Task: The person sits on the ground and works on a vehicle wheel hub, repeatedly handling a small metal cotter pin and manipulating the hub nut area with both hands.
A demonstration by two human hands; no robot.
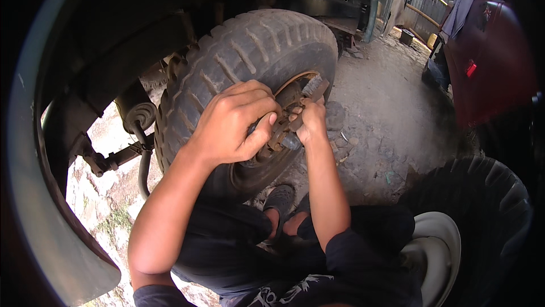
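Note:
A large treaded truck tire point(261, 40) stands before me on its wheel, under a vehicle body. My right hand point(311, 121) is closed around a wire brush point(314, 85), its pale bristles pointing up at the right of the wheel's opening. The brush's lower part is hidden by my fingers. My left hand point(238, 122) is over the near side of the wheel, fingers curled and thumb bent in. What it grips, if anything, is hidden. Between both hands is the rusty brown wheel hub point(277, 139), partly covered by them.
A curved fender point(42, 205) arcs along the left, with a hose point(143, 162) and undercarriage parts behind it. A second tire point(482, 193) and a pale wheel rim point(445, 244) lie at lower right. A dark red panel point(491, 63) with cloth point(462, 0) stands upper right.

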